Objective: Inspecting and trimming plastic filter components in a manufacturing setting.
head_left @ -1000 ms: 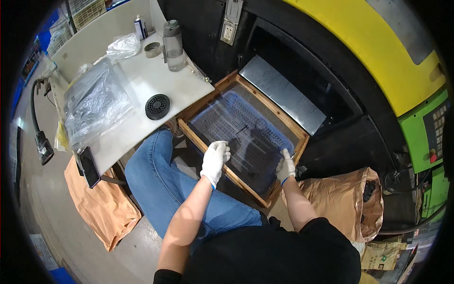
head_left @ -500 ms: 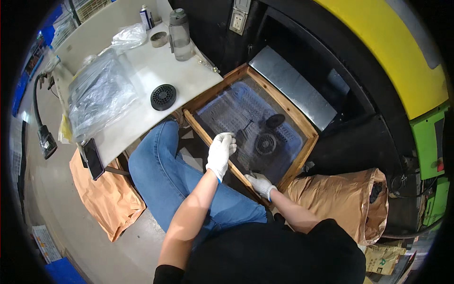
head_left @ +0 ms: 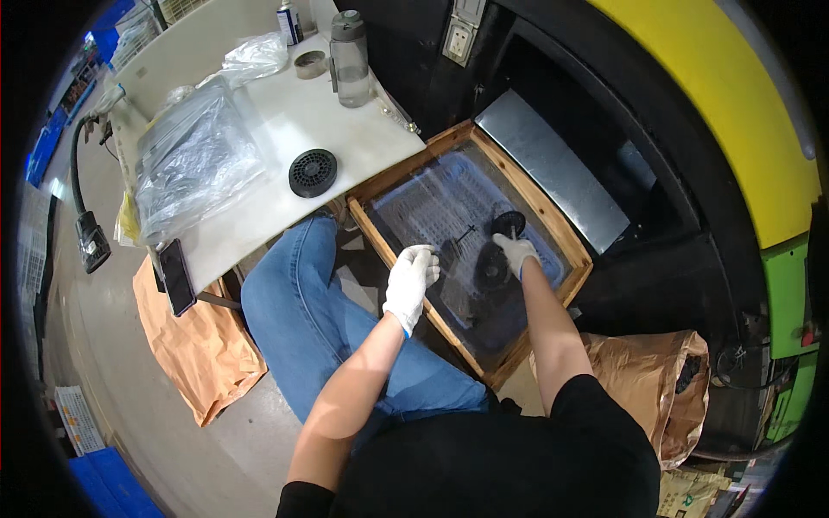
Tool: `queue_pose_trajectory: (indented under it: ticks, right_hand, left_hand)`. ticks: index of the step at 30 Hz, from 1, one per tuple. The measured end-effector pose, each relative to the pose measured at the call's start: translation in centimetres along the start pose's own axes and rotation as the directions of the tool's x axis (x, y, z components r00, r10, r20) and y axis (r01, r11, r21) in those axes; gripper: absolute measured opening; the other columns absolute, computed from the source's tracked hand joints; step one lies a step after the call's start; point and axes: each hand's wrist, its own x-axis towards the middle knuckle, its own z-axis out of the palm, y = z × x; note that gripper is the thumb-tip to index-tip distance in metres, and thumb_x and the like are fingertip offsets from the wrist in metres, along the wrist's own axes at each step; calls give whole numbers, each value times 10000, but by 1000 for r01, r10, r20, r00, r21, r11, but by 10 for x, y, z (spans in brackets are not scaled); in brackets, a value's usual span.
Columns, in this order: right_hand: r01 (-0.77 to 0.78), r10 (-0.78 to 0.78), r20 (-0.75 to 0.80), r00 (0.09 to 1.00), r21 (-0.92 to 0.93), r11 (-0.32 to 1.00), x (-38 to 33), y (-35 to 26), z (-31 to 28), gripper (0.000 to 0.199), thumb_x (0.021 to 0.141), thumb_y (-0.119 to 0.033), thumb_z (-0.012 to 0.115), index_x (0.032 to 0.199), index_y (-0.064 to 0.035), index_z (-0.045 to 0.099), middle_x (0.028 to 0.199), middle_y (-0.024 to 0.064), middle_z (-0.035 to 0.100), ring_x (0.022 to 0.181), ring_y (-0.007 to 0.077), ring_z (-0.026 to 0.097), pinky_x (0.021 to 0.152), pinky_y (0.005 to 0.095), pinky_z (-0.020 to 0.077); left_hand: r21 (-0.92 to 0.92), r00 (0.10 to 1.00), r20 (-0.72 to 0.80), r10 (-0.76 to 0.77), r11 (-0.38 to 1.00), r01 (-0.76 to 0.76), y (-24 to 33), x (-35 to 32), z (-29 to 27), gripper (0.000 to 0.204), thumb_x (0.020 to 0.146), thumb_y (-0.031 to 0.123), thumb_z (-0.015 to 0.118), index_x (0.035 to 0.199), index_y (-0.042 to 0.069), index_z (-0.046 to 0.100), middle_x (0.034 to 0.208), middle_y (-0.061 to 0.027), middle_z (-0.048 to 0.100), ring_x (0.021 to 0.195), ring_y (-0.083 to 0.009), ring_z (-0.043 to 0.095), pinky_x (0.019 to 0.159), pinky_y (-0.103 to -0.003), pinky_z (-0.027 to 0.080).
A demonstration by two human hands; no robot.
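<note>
My left hand [head_left: 412, 287], in a white glove, is held closed over the near-left edge of the wooden-framed tray [head_left: 449, 326]. Its fingertips pinch together; whatever they hold is too small or hidden to name. My gloved right hand [head_left: 519, 252] reaches over the tray, its fingers at the lower rim of a black round disc [head_left: 508, 223], seemingly gripping it. Just left of that hand, another dark round piece [head_left: 491, 264] lies in the tray, partly blurred. A thin black branched piece [head_left: 467, 234] shows between my hands.
A white table [head_left: 268, 155] at left carries a black round grille [head_left: 313, 173], clear plastic bags [head_left: 194, 164], a water bottle [head_left: 350, 65], a tape roll [head_left: 311, 64] and a phone [head_left: 177, 276]. Brown paper bags [head_left: 203, 345] stand on the floor. A metal chute [head_left: 553, 168] borders the tray.
My right hand has left the tray's near edge and moved up and over the tray to the black disc. The left hand stays closed in nearly the same place. The view has shifted slightly.
</note>
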Motion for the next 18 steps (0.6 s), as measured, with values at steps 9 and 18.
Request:
queue_pose_trajectory:
  ticks: [9,18]
  right_hand:
    - [-14,-108,243,964,451,893,-42,-36,39,312,815,-359,721,876,-58,664,588,9,488,462,133,421,447,314,330]
    - [-403,-455,516,725,855,327,-109,-60,-10,154,963,-219,567,1016,-87,626,759,-41,556,383,10,276,333,175,202]
  left_hand:
    - [-18,999,-45,27,999,-28,-7,7,-2,222,953,221,556,1101,55,558,914,-40,603,771,-111,582,714,-257,510]
    - [134,952,58,299,943,-305,2,7,3,569,929,193,596,1390,-8,329,1341,-190,474,1227,-250,491,1002,-370,435]
